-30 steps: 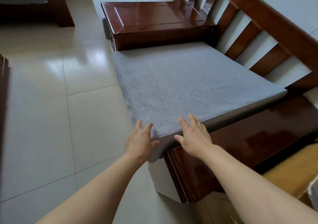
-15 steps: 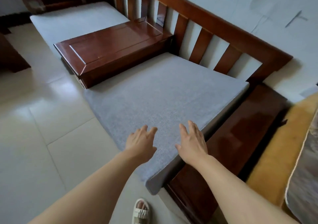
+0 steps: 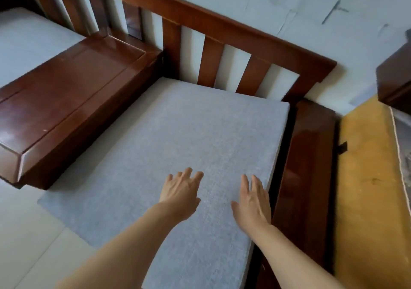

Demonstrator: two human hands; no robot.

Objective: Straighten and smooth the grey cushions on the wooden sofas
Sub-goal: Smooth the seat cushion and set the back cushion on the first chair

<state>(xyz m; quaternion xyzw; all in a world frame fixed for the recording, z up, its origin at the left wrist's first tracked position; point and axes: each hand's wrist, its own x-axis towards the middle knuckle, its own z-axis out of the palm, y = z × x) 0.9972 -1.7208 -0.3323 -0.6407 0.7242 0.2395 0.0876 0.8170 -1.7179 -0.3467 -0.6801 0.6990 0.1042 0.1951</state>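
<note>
Two bare hands over one flat grey fabric seat cushion, fingers straight and spread, both released, nothing grasped. Left hand palm-down near the cushion's middle, toward the 6 o'clock edge. Right hand palm-down at 3 o'clock of the left, close to the cushion's right border, just beside the glossy dark-brown wooden armrest. Could not tell whether palms pressed the fabric or hung just above it. Forearms entered from 6 o'clock, well apart at the elbows, nearer at the wrists.

Cushion lay on the seat of the reddish-brown wooden sofa, far edge touching the slatted backrest at 12 o'clock, right edge against the armrest at 3 o'clock, front-left corner jutting past the frame over the pale tiled floor at 8 o'clock. Surface looked flat, without visible folds.

At 10 o'clock, a polished brown wooden box-shaped divider sat just beside the cushion's left edge. Beyond it, at 11 o'clock, a second grey cushion, only partly in view. White wall behind the slats, with faint scuffs. At 3 o'clock, past the armrest, a mustard-yellow padded surface with a cord-trimmed patterned cover at the frame's edge.
</note>
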